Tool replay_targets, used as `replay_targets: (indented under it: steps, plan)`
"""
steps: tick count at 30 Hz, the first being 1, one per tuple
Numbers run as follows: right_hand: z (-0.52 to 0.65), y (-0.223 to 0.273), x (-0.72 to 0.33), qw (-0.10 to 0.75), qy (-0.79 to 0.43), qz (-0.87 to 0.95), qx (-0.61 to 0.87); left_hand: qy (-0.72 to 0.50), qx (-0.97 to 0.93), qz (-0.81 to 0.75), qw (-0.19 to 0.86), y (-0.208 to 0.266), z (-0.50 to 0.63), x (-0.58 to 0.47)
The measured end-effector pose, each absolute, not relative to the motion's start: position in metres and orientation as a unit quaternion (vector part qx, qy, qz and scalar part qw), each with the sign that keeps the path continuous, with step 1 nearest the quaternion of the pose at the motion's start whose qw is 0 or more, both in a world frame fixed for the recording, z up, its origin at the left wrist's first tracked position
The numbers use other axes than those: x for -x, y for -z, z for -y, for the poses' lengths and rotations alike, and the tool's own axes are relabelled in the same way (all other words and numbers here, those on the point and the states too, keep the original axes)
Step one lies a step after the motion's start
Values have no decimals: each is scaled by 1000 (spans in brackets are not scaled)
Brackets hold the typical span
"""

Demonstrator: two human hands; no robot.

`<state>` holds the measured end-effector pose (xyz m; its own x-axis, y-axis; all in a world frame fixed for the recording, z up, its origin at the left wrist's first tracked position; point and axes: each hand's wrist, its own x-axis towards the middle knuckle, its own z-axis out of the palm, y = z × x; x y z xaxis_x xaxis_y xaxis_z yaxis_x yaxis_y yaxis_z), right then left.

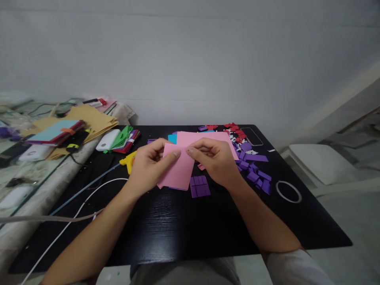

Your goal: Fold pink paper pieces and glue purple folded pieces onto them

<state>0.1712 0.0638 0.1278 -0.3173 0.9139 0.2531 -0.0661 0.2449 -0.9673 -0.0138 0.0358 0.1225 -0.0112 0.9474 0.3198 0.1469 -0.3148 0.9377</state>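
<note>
Sitting at a black table (160,229), person faces a plain pale wall (190,67) w/ the far table edge close to it. Tabletop is dark, faint wood grain, glossy patch nr the front edge. White stool (322,160) stands off to the R; on the L, a cluttered surface carries brown envelopes (90,118) & a blue-topped stack (55,132).

Pink card (179,170) is held up btwn the hands, above the table, approx. mid-view. Long axis runs nr-to-far, far end tipped slightly R; broad face toward the person, short edge pointing at them. More than one layer: a second pink edge + a purple sliver peek out at the bottom.

L hand (150,164) grips the card's L side, thumb flat on the face, fingers behind. R hand (218,160) has thumb & fingers pinched at the upper R part; exact fingertip contact is partly hidden.

Just R of the card's lower end: creased purple square (200,187), flat on the table. Behind the hands, a larger pink sheet (204,135). Purple pcs (257,174) & red pcs (236,128) scattered R; yellow glue gun (128,160) & white cable (86,204) L.
</note>
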Motion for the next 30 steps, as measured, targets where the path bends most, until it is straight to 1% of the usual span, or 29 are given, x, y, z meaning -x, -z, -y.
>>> replay_targets:
  steps: [3,6,8,12,14,18,21,23,26,30]
  plan:
    - [-66,-128,-173,467,-539,613,339,-551,-592,-464,361,-120,-37,16]
    - [-69,-127,-175,427,-580,610,331,-585,-575,-464,335,-115,-41,21]
    - [-71,-125,-176,418,-585,613,328,-599,-567,-451,341,-113,-45,26]
    - [-73,-124,-177,487,-530,613,325,-562,-579,-434,401,-119,-50,36]
    - [-71,-123,-177,506,-506,626,309,-544,-592,-432,409,-124,-50,37]
    - [-64,-121,-174,502,-471,668,283,-564,-614,-426,351,-129,-44,33]
    - [-61,-122,-172,534,-448,658,285,-598,-605,-428,305,-125,-41,31]
    - [-61,-124,-171,547,-460,632,299,-628,-583,-432,280,-121,-41,31]
    - [-62,-127,-171,546,-492,596,323,-667,-553,-415,277,-118,-44,33]
    - [-65,-129,-173,567,-483,584,324,-689,-529,-392,304,-117,-47,33]
